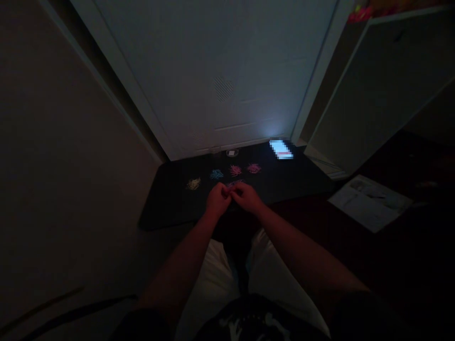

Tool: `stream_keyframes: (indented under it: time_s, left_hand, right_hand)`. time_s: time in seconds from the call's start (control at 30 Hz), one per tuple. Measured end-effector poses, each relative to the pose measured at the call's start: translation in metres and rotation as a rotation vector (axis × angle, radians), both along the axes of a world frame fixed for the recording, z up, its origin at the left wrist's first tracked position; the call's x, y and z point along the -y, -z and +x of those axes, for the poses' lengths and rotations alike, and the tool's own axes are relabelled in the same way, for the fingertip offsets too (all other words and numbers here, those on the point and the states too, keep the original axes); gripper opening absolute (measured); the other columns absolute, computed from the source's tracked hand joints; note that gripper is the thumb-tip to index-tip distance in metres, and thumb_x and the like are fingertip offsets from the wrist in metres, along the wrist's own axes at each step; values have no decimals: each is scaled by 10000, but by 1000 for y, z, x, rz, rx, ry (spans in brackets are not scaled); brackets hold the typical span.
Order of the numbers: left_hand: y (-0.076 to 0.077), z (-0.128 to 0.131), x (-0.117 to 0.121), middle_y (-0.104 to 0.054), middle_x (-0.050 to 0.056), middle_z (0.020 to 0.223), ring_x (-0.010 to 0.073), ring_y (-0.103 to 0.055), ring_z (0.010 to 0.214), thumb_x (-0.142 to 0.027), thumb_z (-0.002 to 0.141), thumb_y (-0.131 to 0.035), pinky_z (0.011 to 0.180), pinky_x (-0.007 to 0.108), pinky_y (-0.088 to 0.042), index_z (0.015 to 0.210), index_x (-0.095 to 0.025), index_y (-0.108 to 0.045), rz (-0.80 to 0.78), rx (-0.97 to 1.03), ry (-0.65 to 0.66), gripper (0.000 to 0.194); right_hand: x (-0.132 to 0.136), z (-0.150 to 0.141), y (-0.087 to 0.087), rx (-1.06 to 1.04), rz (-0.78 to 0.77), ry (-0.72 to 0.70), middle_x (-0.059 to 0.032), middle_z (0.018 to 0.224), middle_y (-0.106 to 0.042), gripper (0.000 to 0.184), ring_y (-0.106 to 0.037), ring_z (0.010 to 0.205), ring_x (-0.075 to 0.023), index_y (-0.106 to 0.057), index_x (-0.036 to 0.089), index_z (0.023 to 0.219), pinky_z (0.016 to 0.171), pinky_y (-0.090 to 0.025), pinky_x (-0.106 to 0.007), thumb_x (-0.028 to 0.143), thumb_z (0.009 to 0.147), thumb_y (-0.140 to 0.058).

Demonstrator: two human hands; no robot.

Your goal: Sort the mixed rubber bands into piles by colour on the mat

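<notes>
My left hand (217,199) and my right hand (246,197) meet over the near edge of a black table (167,203). Both are closed, fingertips pinched together around something small and pinkish that I cannot make out in the dim light. Just behind the fingers lies a purple pile of thin little sticks (237,182), partly hidden by the hands. Farther back sit a blue pile (216,174), a pink pile (235,170) and a magenta pile (253,168) of similar pieces. A pale yellow pile (194,183) rests to the left.
A lit phone (280,149) lies at the table's back right. Near the back edge is a small round clear container (232,153) with something white. A pale panel (227,71) rises behind the table. Printed paper (369,202) lies lower right, beside a light cabinet (380,90).
</notes>
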State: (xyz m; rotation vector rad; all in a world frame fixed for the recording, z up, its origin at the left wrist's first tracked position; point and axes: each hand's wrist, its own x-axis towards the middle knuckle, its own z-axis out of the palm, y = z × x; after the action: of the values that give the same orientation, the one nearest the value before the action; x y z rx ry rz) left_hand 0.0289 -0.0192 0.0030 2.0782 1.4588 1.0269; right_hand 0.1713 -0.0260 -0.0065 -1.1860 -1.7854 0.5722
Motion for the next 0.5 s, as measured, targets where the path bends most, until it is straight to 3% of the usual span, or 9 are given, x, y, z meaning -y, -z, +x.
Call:
stream_keyframes:
  time_s: [0.5]
  left_hand:
    - [1,0,3,-571,9,757,125,-545,690,-195,710,-560,635,247,-429,783,-192,-485,-19,60,58,105]
  right_hand:
    - [-2,1,-1,101,-26,45,-17,710,-591,125,-502,651,-126,-590,173,738,612,-361,-237,236,777,-490]
